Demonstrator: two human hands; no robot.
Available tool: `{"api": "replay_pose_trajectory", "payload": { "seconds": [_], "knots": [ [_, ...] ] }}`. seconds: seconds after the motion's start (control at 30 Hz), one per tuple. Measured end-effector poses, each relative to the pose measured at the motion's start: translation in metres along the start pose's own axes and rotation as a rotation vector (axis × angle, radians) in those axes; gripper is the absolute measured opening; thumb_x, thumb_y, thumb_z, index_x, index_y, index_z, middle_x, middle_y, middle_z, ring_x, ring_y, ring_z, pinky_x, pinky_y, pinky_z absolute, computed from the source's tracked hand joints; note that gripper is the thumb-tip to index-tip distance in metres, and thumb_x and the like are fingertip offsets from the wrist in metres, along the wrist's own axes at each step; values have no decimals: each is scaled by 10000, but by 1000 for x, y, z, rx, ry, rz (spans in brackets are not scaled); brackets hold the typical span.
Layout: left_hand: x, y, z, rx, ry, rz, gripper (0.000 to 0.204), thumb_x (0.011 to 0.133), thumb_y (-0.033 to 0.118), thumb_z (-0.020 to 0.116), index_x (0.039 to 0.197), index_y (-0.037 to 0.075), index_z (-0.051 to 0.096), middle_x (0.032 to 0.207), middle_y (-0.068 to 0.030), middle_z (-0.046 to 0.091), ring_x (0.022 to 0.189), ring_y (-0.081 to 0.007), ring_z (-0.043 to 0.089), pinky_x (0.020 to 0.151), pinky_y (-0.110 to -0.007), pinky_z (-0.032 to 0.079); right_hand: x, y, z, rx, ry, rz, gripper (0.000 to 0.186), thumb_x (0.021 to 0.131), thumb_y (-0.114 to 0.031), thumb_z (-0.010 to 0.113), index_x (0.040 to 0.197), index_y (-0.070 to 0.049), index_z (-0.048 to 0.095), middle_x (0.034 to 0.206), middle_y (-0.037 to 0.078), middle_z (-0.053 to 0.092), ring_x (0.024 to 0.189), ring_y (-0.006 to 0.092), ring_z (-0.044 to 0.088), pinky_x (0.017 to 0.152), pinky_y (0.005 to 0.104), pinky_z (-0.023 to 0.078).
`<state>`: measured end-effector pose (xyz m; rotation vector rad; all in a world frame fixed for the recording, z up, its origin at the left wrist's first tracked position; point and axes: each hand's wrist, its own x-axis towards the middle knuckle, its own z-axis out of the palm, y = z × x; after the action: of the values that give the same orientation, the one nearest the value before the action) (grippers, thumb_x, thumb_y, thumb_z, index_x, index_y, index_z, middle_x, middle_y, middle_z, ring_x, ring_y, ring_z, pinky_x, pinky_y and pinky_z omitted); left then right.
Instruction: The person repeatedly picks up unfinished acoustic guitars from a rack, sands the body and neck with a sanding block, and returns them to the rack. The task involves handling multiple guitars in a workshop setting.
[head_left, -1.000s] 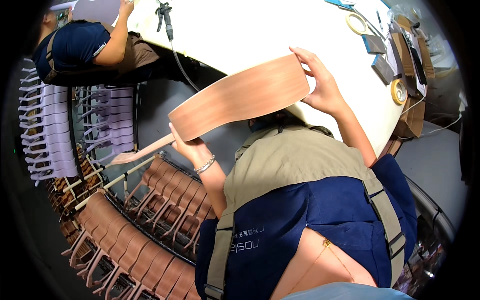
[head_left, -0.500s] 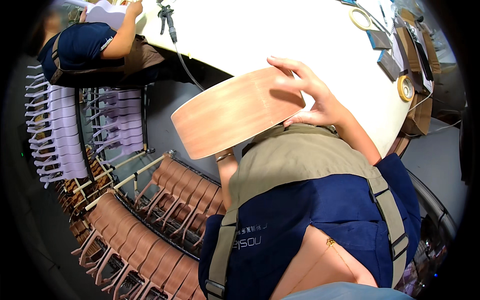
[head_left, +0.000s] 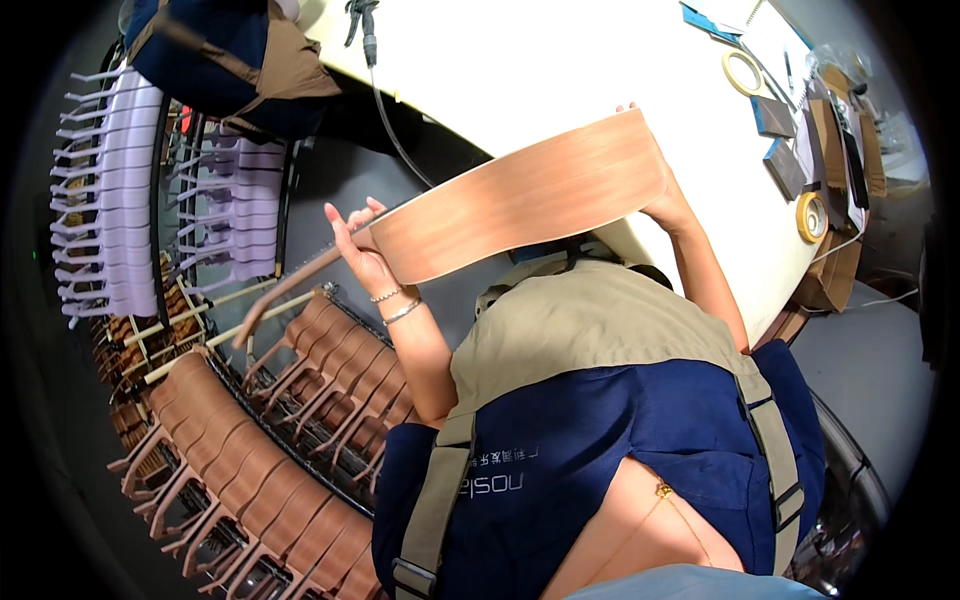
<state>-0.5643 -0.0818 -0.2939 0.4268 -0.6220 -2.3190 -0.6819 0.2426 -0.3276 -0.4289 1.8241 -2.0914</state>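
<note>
I hold a bare wooden ukulele [head_left: 530,195] on its edge above my lap, its curved side facing up. Its neck [head_left: 290,290] points to the lower left, past the body. My left hand [head_left: 363,250] is closed round the place where neck and body meet, some fingers sticking up. At the rounded right end, my right hand [head_left: 668,205] grips the body. Most of its fingers are hidden behind the wood, with only tips showing over the upper edge.
A pale worktable [head_left: 560,70] lies ahead, with an air gun [head_left: 368,35], tape rolls [head_left: 812,217] and sanding blocks [head_left: 785,167]. Racks of brown ukuleles [head_left: 250,460] and lilac ukuleles [head_left: 120,200] stand at left. A co-worker [head_left: 235,60] is at the upper left.
The ukulele has turned and shifted right, bringing its neck into sight. My left hand has come out from behind it. My right hand has moved farther behind the right end.
</note>
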Motion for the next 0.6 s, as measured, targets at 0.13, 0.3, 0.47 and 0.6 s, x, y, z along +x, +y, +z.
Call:
{"api": "replay_pose_trajectory", "payload": {
  "seconds": [0.13,0.3,0.47,0.6],
  "knots": [
    [3,7,14,163,-95,81,329,862,161,571,1179,165,484,713,25,528,727,-96,539,912,-371,440,-3,3,2,-103,47,-29,1187,455,-144,852,1415,-127,154,1452,91,208,1315,239,254,1068,366,253],
    [-6,2,42,316,-181,184,485,840,282,600,1260,151,397,747,-25,557,761,-156,570,902,-407,444,-4,-24,6,-451,106,-144,1102,477,-69,826,1397,-162,226,1446,79,224,1300,271,283,1050,380,307],
    [-22,-11,84,397,-334,187,801,795,587,467,1357,82,201,858,-93,549,857,-230,577,977,-482,354,-4,-54,8,-828,123,-221,976,528,8,752,1375,-139,290,1442,84,235,1319,292,238,1066,403,268],
    [-30,-23,111,552,-477,163,903,774,656,412,1388,71,101,928,-128,551,941,-309,570,968,-492,347,-4,-65,18,-1165,119,-278,918,539,38,720,1355,-135,334,1430,88,261,1314,309,245,1054,464,251]
  ]
}}
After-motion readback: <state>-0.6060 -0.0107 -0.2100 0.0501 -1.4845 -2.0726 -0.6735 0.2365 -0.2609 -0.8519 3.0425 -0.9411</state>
